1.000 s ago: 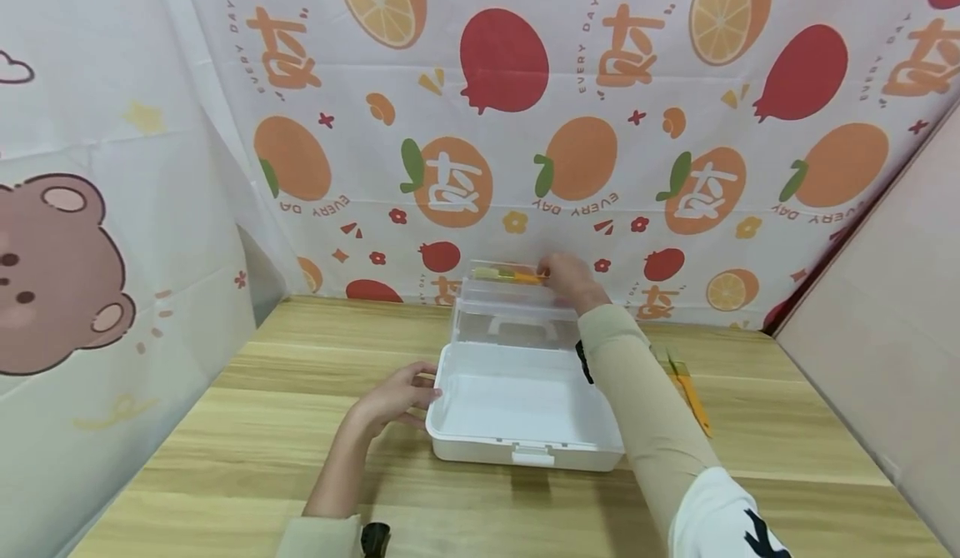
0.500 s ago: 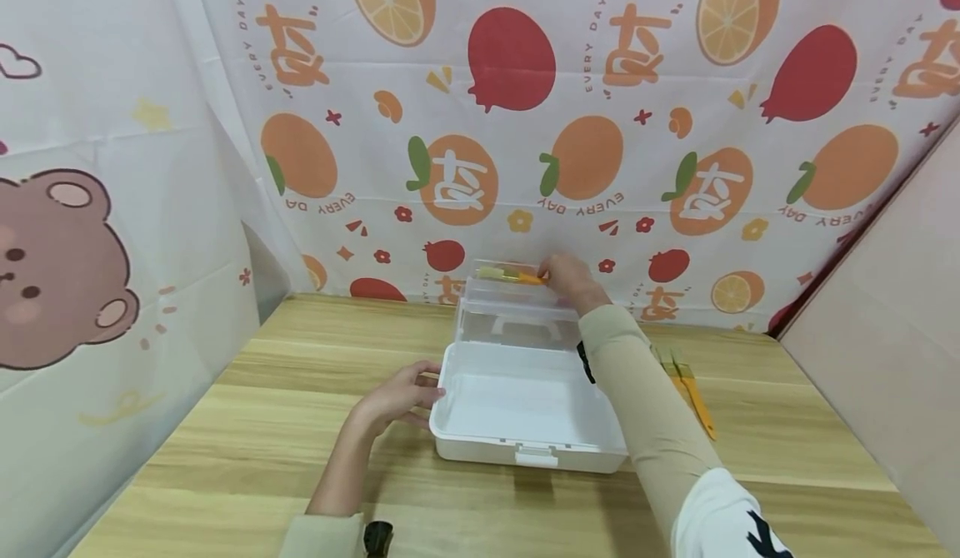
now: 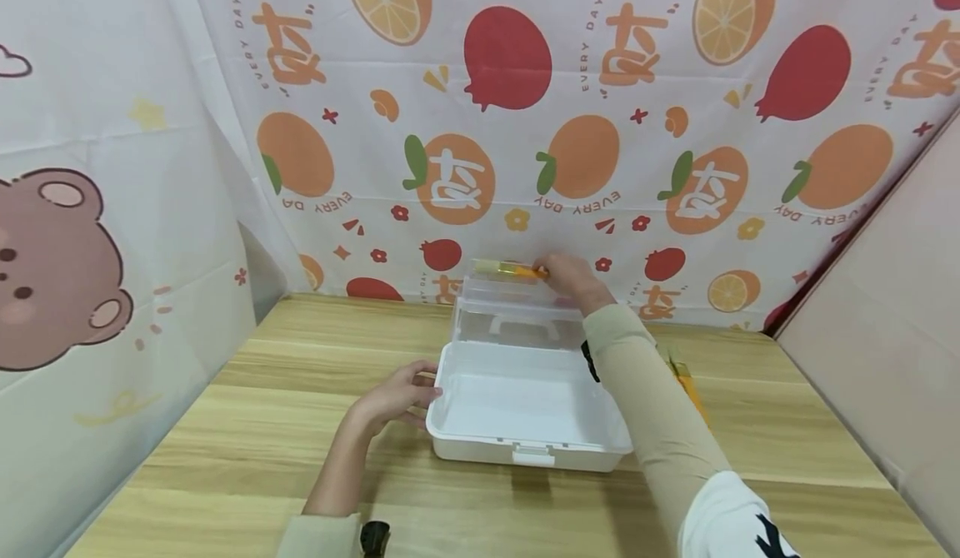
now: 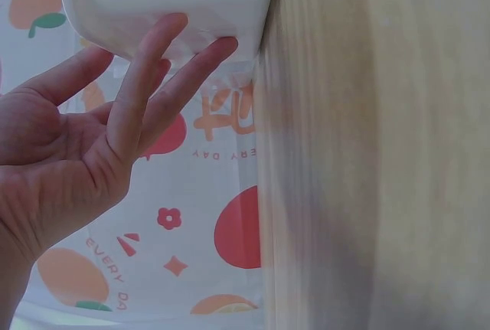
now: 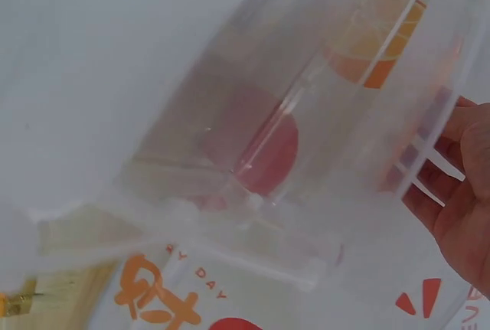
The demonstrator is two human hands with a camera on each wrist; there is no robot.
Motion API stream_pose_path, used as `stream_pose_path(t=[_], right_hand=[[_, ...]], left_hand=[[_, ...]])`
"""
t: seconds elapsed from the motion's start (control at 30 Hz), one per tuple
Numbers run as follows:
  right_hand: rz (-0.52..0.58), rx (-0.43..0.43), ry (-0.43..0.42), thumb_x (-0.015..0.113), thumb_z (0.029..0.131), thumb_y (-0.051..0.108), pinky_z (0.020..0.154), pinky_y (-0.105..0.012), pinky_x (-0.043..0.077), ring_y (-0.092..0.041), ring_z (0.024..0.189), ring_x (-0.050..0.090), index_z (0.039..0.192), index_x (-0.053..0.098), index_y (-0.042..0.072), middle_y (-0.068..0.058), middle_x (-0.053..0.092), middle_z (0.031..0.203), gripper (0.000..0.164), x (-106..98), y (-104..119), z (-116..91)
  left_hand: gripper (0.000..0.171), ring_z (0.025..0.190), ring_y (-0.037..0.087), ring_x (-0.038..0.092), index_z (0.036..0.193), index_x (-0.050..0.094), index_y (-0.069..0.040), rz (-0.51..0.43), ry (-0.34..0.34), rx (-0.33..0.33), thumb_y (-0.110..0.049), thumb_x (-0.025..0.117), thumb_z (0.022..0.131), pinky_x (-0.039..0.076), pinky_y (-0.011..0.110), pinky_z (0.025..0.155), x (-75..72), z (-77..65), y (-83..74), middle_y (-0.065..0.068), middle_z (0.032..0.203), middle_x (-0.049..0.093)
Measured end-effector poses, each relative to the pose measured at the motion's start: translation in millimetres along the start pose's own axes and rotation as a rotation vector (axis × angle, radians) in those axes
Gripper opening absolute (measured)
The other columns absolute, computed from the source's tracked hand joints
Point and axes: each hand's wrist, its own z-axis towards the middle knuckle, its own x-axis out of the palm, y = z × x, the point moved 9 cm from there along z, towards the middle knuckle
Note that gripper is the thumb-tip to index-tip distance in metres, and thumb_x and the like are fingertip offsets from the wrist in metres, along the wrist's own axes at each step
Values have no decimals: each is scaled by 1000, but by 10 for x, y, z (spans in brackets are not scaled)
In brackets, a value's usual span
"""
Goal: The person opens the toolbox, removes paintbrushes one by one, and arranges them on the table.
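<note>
A white storage box (image 3: 525, 400) stands open on the table, its clear lid (image 3: 517, 325) with a handle raised at the back. At the lid's top edge my right hand (image 3: 567, 279) grips a brush (image 3: 507, 269) by its orange handle, pale bristles pointing left. In the right wrist view, fingers of the right hand (image 5: 459, 184) show partly through the translucent plastic; the brush is not clear there. My left hand (image 3: 397, 396) touches the box's left side. The left wrist view shows that hand's fingers (image 4: 195, 77) extended against the white wall.
Right of the box, an orange-handled brush (image 3: 686, 377) lies on the wooden table (image 3: 322, 358), partly hidden by the right sleeve (image 3: 652, 400). A fruit-print cloth (image 3: 375, 166) hangs close behind the lid. Pale walls flank the table.
The right hand has raised the brush slightly at the lid's top edge. Its forearm has shifted a little right, covering more of the brushes on the table. The left hand stays put.
</note>
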Motion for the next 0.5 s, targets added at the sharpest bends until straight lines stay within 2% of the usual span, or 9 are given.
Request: stream_pose_path(t=[0.17, 0.5], right_hand=[[-3, -23, -14, 62, 88, 12, 95, -40, 37, -22, 100, 46, 119, 62, 17, -1, 56, 117, 31, -64, 26, 8], [-135, -113, -1, 62, 88, 10, 94, -36, 39, -23, 96, 48, 121, 61, 13, -5, 58, 115, 33, -198, 184, -58]], left_hand=[[43, 98, 38, 55, 130, 34, 10, 3, 8, 0, 0, 49, 91, 54, 44, 66, -15, 14, -6, 34, 123, 42], [43, 98, 38, 55, 130, 35, 10, 14, 7, -6, 0, 50, 91, 54, 43, 66, -50, 63, -1, 34, 122, 43]])
